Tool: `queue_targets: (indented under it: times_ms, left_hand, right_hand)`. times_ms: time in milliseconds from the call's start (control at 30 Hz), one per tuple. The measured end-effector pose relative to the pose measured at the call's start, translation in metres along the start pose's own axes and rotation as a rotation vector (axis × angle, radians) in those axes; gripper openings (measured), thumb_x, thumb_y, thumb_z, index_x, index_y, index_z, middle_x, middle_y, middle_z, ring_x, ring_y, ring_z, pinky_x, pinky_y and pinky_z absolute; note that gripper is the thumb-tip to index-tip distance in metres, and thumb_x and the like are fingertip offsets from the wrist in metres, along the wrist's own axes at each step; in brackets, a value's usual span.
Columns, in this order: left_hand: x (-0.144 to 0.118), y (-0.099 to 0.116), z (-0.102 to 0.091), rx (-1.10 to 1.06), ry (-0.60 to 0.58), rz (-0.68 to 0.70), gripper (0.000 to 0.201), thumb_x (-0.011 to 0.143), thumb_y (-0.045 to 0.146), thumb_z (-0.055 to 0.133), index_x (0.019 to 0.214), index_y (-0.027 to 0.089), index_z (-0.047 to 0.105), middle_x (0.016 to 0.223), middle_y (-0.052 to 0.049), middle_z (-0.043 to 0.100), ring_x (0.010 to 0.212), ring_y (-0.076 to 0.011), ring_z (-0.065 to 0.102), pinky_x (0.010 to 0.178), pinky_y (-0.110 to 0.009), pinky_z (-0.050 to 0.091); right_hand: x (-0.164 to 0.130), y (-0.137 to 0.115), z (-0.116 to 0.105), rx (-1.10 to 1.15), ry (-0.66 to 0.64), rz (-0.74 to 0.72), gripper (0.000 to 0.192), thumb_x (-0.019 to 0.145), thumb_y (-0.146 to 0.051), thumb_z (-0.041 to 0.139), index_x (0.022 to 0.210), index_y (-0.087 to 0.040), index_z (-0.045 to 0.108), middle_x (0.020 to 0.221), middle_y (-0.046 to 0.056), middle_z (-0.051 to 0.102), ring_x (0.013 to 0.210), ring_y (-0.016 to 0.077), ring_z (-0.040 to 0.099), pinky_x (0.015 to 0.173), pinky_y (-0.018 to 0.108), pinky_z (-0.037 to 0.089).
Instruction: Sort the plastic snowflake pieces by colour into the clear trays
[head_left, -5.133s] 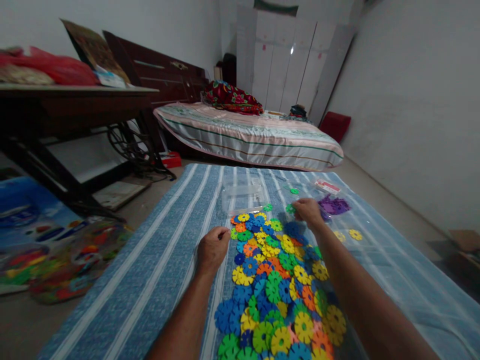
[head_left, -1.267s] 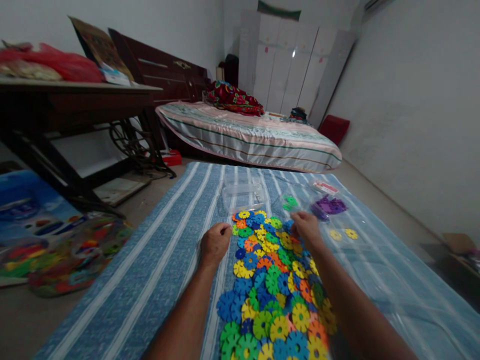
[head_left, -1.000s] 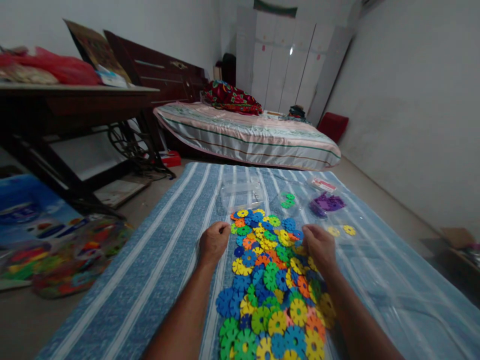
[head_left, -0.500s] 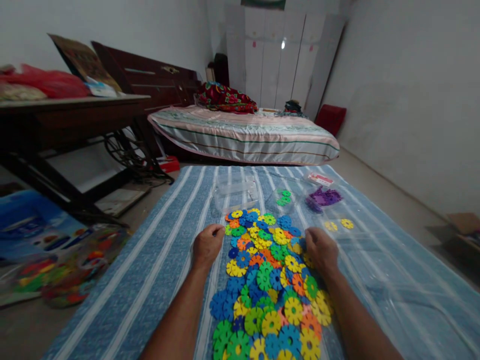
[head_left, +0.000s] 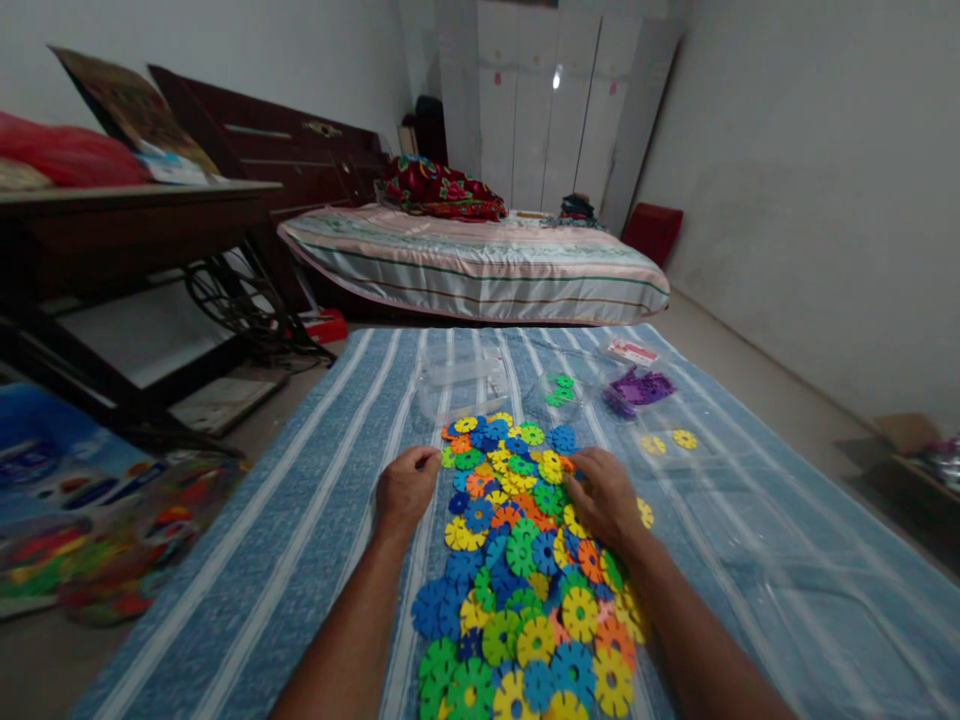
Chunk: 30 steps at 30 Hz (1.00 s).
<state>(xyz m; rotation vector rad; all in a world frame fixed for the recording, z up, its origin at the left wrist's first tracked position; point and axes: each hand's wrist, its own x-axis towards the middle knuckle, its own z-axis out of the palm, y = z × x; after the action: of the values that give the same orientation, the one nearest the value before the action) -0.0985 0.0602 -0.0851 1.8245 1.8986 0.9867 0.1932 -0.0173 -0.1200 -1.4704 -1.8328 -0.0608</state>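
Observation:
Flat notched plastic discs [head_left: 523, 547] in yellow, blue, green and orange lie heaped on a blue striped cloth. At the heap's upper left edge is my left hand [head_left: 409, 488], its fingers curled together beside a light green disc [head_left: 448, 458]; whatever they may hold is hidden. My right hand [head_left: 606, 497] reaches over the heap's upper right side, palm down, fingers loosely bent and apart. Its fingertips are at an orange disc [head_left: 568, 465], and I see nothing gripped in them.
Beyond the heap stand a clear box [head_left: 461, 385], a round clear container [head_left: 556, 398] with green discs, and a container of purple pieces [head_left: 639, 390]. Two yellow discs [head_left: 684, 439] lie in a clear tray to the right. Clear plastic lids [head_left: 825, 610] rest at the lower right.
My right hand has moved left from the heap's right edge onto the discs, and its fingers have loosened. The left hand stays in place. The whole view has shifted slightly.

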Motion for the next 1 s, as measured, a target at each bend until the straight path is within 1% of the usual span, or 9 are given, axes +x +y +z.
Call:
queue_targets:
  times_ms: [67,167,267,367,467,567,700,833,1000]
  left_hand:
    - [0.000,0.000,0.000,-0.001,0.007,-0.008,0.025,0.077,0.037,0.051,0.081,0.022,0.072,0.087,-0.002,0.075,0.083,-0.0201,0.068,0.076,-0.026,0.049]
    - [0.000,0.001,0.001,-0.008,0.016,-0.013,0.024,0.077,0.037,0.052,0.080,0.023,0.072,0.088,-0.001,0.075,0.083,-0.0200,0.068,0.077,-0.026,0.049]
    - [0.000,0.000,0.001,-0.008,0.010,-0.014,0.025,0.077,0.037,0.052,0.080,0.023,0.072,0.089,-0.001,0.075,0.083,-0.0199,0.068,0.078,-0.026,0.049]
    - [0.000,-0.001,0.002,-0.008,0.016,-0.014,0.025,0.077,0.037,0.052,0.081,0.023,0.072,0.089,-0.001,0.076,0.083,-0.0197,0.068,0.077,-0.025,0.049]
    - [0.000,-0.001,0.002,-0.013,0.022,-0.005,0.024,0.077,0.037,0.052,0.080,0.024,0.072,0.087,0.000,0.076,0.083,-0.0194,0.068,0.077,-0.025,0.049]
    - [0.001,-0.001,0.002,-0.007,0.018,-0.003,0.025,0.077,0.038,0.052,0.080,0.024,0.072,0.086,0.000,0.076,0.082,-0.0195,0.068,0.075,-0.025,0.049]
    - [0.001,-0.001,0.001,0.009,0.021,-0.001,0.026,0.077,0.039,0.051,0.080,0.023,0.071,0.086,-0.001,0.075,0.081,-0.0197,0.068,0.075,-0.025,0.049]
    - [0.001,-0.001,0.001,0.003,0.007,-0.001,0.026,0.077,0.039,0.051,0.081,0.023,0.071,0.087,-0.001,0.075,0.083,-0.0199,0.069,0.075,-0.026,0.048]
    - [0.001,-0.001,0.000,0.006,-0.005,-0.019,0.027,0.078,0.039,0.050,0.082,0.024,0.071,0.085,-0.001,0.075,0.083,-0.0201,0.069,0.073,-0.026,0.047]
  right_hand:
    - [0.000,0.002,0.001,-0.005,-0.023,0.050,0.021,0.090,-0.030,0.050,0.096,-0.018,0.066,0.093,0.008,0.067,0.090,0.0215,0.058,0.084,0.035,0.045]
    - [0.000,0.002,0.001,-0.016,-0.032,0.096,0.022,0.089,-0.029,0.049,0.097,-0.018,0.067,0.092,0.008,0.067,0.090,0.0213,0.059,0.083,0.034,0.044]
    - [0.000,0.000,0.001,-0.022,-0.039,0.097,0.022,0.089,-0.030,0.050,0.096,-0.018,0.067,0.093,0.009,0.068,0.090,0.0218,0.060,0.083,0.034,0.045]
    - [0.000,-0.001,0.000,-0.030,-0.023,0.073,0.024,0.089,-0.032,0.051,0.097,-0.018,0.068,0.100,0.010,0.068,0.094,0.0227,0.060,0.086,0.036,0.046]
    - [0.002,-0.001,0.001,-0.031,-0.032,0.034,0.027,0.089,-0.034,0.052,0.104,-0.019,0.068,0.108,0.011,0.066,0.100,0.0236,0.059,0.089,0.038,0.047]
    - [0.006,-0.002,0.004,-0.055,-0.064,-0.005,0.034,0.091,-0.040,0.053,0.114,-0.019,0.066,0.119,0.013,0.063,0.114,0.0273,0.055,0.097,0.044,0.044]
    - [0.010,-0.009,0.007,-0.148,-0.162,-0.006,0.042,0.091,-0.048,0.053,0.119,-0.019,0.063,0.132,0.016,0.056,0.127,0.0324,0.045,0.103,0.050,0.040]
    - [0.011,-0.012,0.007,-0.180,-0.201,0.008,0.036,0.092,-0.045,0.054,0.117,-0.022,0.065,0.133,0.015,0.055,0.125,0.0325,0.046,0.102,0.051,0.040]
    - [0.010,-0.009,0.008,-0.082,-0.176,0.003,0.026,0.090,-0.041,0.058,0.101,-0.022,0.071,0.125,0.013,0.061,0.125,0.0302,0.048,0.102,0.048,0.041]
